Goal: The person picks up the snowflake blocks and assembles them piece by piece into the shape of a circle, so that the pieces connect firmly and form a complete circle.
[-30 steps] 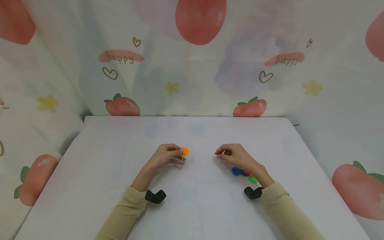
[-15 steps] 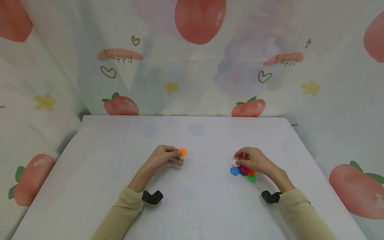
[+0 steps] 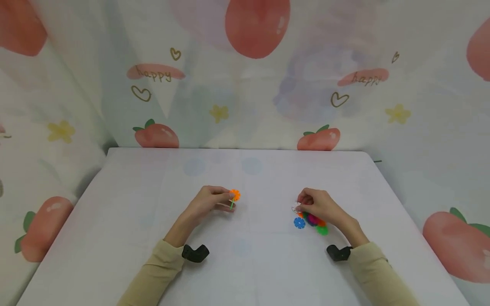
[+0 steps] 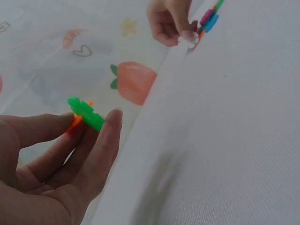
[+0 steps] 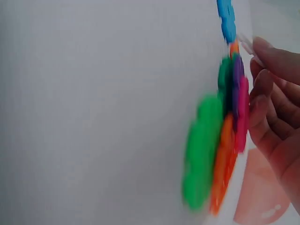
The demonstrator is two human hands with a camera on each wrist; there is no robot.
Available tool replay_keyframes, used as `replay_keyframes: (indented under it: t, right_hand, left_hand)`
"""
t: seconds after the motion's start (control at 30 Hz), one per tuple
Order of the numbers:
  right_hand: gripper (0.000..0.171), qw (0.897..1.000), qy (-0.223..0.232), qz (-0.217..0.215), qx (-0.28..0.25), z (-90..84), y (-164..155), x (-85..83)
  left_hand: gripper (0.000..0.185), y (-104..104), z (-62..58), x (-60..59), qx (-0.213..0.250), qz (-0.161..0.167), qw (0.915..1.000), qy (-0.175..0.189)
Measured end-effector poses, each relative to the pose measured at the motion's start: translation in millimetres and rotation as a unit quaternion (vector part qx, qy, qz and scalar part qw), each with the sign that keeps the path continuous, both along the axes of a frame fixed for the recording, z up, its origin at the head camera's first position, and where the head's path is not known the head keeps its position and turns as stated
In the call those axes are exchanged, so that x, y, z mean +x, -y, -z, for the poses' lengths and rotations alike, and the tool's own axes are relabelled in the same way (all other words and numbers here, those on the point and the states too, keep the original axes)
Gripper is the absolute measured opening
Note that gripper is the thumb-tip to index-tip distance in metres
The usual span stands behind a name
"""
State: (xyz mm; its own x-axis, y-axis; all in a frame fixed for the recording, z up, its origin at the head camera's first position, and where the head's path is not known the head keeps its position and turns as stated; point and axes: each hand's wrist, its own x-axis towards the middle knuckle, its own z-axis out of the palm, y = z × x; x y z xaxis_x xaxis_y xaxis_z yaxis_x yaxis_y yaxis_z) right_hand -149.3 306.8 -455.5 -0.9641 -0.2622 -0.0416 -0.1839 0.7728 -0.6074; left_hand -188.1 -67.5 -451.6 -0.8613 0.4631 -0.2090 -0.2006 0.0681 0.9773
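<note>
While left hand (image 3: 208, 202) pinches orange-green piece (image 3: 234, 196), right hand (image 3: 317, 205) pinches white piece (image 3: 295, 208)

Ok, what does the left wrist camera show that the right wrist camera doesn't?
Only the left wrist view shows the left hand pinching a green piece joined to an orange piece. Only the right wrist view shows the pile's big green disc and orange disc up close. Both show the right hand, the blue disc and the white table.

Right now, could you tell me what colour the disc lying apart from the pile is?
Blue disc, clearest in the head view.
</note>
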Motion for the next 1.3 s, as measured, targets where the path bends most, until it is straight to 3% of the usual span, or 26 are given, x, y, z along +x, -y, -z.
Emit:
replay_keyframes:
  t: [0.23,0.57,1.3]
  right_hand:
    - [0.014,0.999,-0.011,0.020,-0.039,3.8,24,-8.3]
    - [0.016,0.992,-0.011,-0.028,-0.120,-9.6,69,-24.6]
    - [0.009,0.978,-0.059,-0.091,-0.181,-27.5,135,-35.3]
  left_hand:
    - [0.027,0,2.2,-0.2,0.007,0.001,1.0000,0.006]
    - [0.026,0,0.2,-0.9,0.018,-0.011,0.9997,0.012]
    - [0.030,-2,1.0,0.0,-0.001,-0.020,0.9997,0.013]
